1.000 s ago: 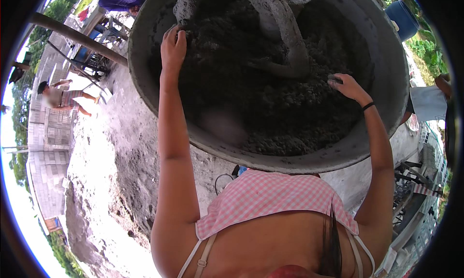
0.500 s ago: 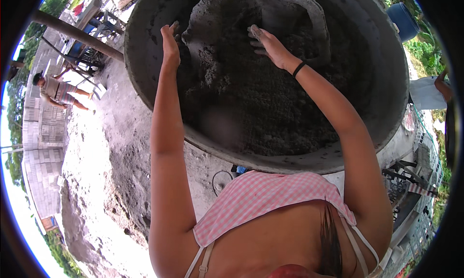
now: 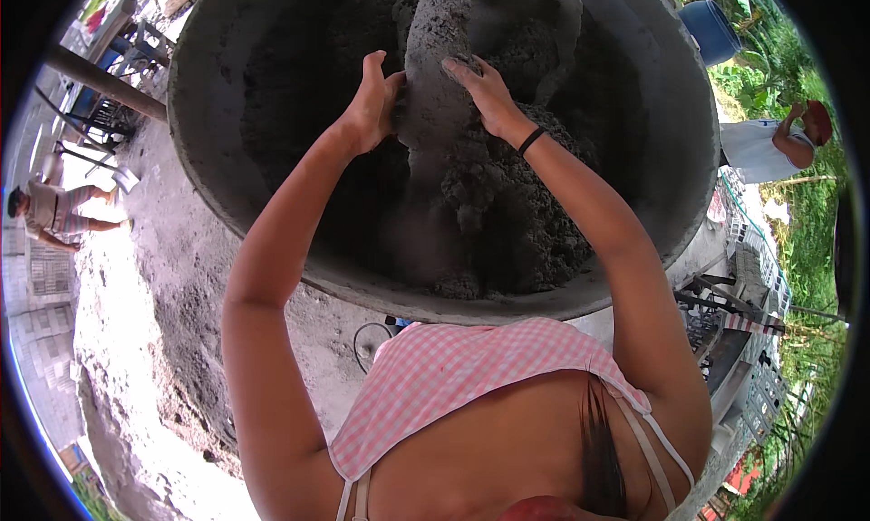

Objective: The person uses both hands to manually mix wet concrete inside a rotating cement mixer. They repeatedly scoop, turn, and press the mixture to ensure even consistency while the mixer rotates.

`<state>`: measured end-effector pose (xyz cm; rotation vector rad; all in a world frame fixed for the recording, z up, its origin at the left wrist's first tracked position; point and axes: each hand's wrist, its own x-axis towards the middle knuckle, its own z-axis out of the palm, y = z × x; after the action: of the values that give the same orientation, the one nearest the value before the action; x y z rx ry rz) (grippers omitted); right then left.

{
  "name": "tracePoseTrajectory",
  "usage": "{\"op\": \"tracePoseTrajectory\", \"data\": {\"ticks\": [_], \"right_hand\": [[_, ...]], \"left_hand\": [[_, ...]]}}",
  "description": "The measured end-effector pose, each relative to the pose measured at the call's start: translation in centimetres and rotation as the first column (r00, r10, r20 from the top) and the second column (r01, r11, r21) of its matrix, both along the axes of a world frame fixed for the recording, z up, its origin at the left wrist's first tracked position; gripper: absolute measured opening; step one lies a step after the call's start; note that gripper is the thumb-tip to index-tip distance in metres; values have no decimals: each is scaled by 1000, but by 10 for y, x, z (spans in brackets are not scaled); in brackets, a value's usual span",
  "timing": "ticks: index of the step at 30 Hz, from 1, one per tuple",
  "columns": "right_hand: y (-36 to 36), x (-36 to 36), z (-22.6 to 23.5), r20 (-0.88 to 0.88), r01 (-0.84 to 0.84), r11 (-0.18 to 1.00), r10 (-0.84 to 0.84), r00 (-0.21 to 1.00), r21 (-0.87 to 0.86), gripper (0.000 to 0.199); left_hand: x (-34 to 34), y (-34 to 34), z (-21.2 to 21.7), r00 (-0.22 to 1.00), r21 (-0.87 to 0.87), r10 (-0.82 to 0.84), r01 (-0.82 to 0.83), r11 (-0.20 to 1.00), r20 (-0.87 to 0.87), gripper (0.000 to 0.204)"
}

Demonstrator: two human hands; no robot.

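A thick bar (image 3: 439, 41) coated in wet grey cement, which looks like a mixing arm, rises inside a big round mixing drum (image 3: 213, 172). On its left side is my left hand (image 3: 370, 109), thumb spread upward and fingers toward the bar; the fingertips are partly hidden. From the right, my right hand (image 3: 485, 95) lays its stretched, cement-smeared fingers against the bar, thumb apart. Neither hand wraps round it. Below the hands, lumpy wet cement (image 3: 507, 195) clings to the bar's lower part and covers the drum floor. A black band (image 3: 533, 140) circles my right wrist.
A person (image 3: 63, 208) walks at the left near a shovel (image 3: 118, 177). Another person (image 3: 770, 145) in a white shirt stands at the right, below a blue barrel (image 3: 710, 32). A pole (image 3: 104, 84) meets the drum's left side. Metal parts (image 3: 716, 313) lie at the lower right.
The cement-coated bar now stands between my hands, where earlier it was farther left. My hands have drawn closer together onto its sides. The view has shifted, bringing more of the right-hand person in.
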<state>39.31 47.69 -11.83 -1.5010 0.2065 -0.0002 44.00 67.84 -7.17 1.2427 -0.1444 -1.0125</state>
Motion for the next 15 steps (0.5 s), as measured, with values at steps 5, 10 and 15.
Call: {"op": "tracePoseTrajectory", "data": {"ticks": [5,10,15], "right_hand": [[-52,-40,12,1,22,1000,-22,1000,18,92],[-115,-66,8,-64,251,967,-253,965,-34,75],[-183,-82,14,-14,356,931,-358,934,-78,63]], "left_hand": [[-32,-27,-7,978,-60,-208,208,976,6,92],[-43,-27,-5,934,45,-356,355,934,34,91],[-34,-23,-8,939,55,-342,341,939,19,90]]}}
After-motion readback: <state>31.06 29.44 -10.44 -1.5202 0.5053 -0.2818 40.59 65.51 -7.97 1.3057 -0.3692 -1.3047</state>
